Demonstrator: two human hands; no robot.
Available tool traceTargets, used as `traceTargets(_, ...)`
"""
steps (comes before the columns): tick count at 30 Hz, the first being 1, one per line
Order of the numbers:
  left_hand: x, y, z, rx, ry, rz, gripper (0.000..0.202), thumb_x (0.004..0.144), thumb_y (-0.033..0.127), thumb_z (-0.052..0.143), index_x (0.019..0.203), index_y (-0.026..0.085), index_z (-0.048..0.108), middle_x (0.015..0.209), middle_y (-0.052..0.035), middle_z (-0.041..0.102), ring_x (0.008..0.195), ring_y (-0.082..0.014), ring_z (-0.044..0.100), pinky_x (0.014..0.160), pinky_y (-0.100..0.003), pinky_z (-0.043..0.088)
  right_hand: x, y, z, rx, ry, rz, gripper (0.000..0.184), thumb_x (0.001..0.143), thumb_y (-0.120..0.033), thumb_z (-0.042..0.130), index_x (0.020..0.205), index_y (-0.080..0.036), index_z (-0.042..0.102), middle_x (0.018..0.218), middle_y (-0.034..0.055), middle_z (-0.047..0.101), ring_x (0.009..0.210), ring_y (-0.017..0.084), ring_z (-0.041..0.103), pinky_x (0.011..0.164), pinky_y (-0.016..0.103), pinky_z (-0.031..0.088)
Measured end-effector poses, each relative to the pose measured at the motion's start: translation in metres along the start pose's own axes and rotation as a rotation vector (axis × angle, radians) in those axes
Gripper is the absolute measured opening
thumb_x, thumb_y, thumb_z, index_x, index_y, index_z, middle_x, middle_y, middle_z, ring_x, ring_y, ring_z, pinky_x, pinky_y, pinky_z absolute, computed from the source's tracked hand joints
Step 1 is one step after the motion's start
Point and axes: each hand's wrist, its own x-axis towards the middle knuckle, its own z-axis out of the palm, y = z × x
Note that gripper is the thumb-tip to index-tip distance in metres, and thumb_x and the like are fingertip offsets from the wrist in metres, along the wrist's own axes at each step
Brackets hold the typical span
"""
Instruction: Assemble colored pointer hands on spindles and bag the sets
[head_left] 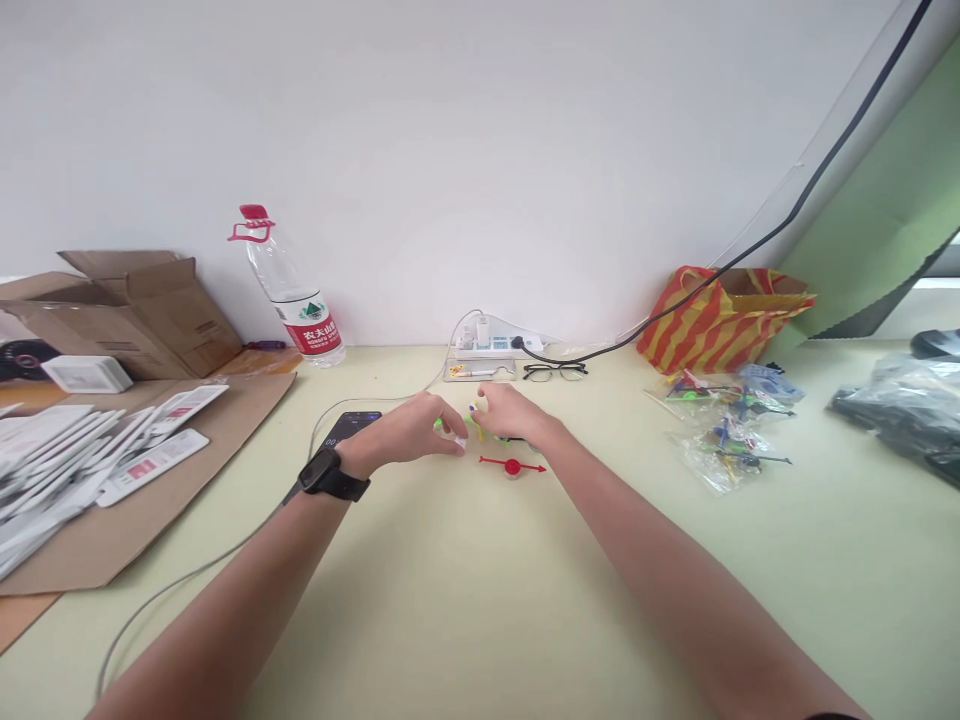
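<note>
My left hand (pixel 416 430) and my right hand (pixel 510 412) meet over the pale green table (pixel 480 600), fingers pinched together on a small green and yellow plastic toy piece (pixel 474 424) held between them. A black watch (pixel 332 474) sits on my left wrist. Just in front of my right hand lies a red toy part with a round hub and thin arms (pixel 513 466). A phone (pixel 346 428) lies flat behind my left hand.
Clear bags of small coloured toy parts (pixel 724 430) lie to the right, beside a red and yellow striped bag (pixel 712 318). A power strip (pixel 496 346) and glasses (pixel 555 371) sit by the wall. A water bottle (pixel 294 296), cardboard boxes (pixel 127 310) and stacked white packets (pixel 82 450) fill the left. A dark bag (pixel 900 410) lies far right.
</note>
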Motion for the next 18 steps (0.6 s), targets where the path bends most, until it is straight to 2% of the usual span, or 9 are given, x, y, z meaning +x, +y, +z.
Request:
traceTargets(4,-0.001,-0.015,-0.001,0.04,0.036,-0.014,0.025,0.079,0.051,0.075,0.093,0.031,0.083,0.117,-0.0053,0.074,0.112,-0.031,0.063,0.093,-0.038,0.05,-0.002,-0.002,0.008,-0.096,0.037,0.012,0.028,0.083,-0.04,0.074,0.095,-0.021,0.057,0.114,0.0151,0.065,0.098,0.029,0.063,0.062,0.03,0.038)
traceTargets(7,-0.003,-0.022,-0.005,0.079,0.069,0.003,0.028,0.078,0.053,0.075,0.094,0.031,0.082,0.128,-0.0058,0.068,0.121,-0.0318,0.059,0.098,-0.038,0.047,-0.002,-0.004,0.015,-0.116,0.032,-0.01,0.025,0.08,-0.028,0.075,0.094,-0.022,0.056,0.115,0.0136,0.065,0.095,0.028,0.063,0.061,0.03,0.038)
traceTargets(10,-0.006,-0.027,-0.011,0.068,0.105,-0.046,0.046,0.075,0.058,0.077,0.113,0.031,0.077,0.126,-0.0064,0.068,0.115,-0.0296,0.061,0.093,-0.035,0.049,-0.001,-0.003,0.021,-0.108,0.022,-0.035,0.026,0.077,-0.015,0.072,0.097,-0.023,0.057,0.115,0.0115,0.065,0.088,0.025,0.064,0.06,0.029,0.038)
traceTargets(13,-0.009,-0.034,-0.014,0.059,0.084,-0.182,0.064,0.071,0.062,0.077,0.126,0.03,0.07,0.12,-0.0077,0.069,0.106,-0.0279,0.065,0.08,-0.03,0.051,0.001,-0.001,0.024,-0.095,0.018,-0.058,0.031,0.077,-0.011,0.07,0.104,-0.023,0.059,0.116,0.0109,0.065,0.086,0.024,0.064,0.061,0.03,0.04)
traceTargets(15,-0.009,-0.04,-0.013,0.043,0.042,-0.238,0.073,0.069,0.063,0.077,0.133,0.029,0.067,0.119,-0.0086,0.069,0.1,-0.0262,0.068,0.074,-0.028,0.051,0.0,0.0,0.025,-0.084,0.018,-0.087,0.034,0.079,-0.012,0.068,0.11,-0.022,0.06,0.118,0.0108,0.063,0.09,0.024,0.064,0.065,0.03,0.043)
traceTargets(18,-0.005,-0.045,-0.007,0.002,0.009,-0.225,0.073,0.07,0.062,0.075,0.133,0.027,0.068,0.111,-0.0082,0.071,0.086,-0.0227,0.069,0.069,-0.027,0.051,-0.002,-0.002,0.027,-0.07,0.022,-0.165,0.039,0.085,-0.015,0.065,0.123,-0.023,0.059,0.128,0.0109,0.058,0.105,0.024,0.061,0.077,0.031,0.046)
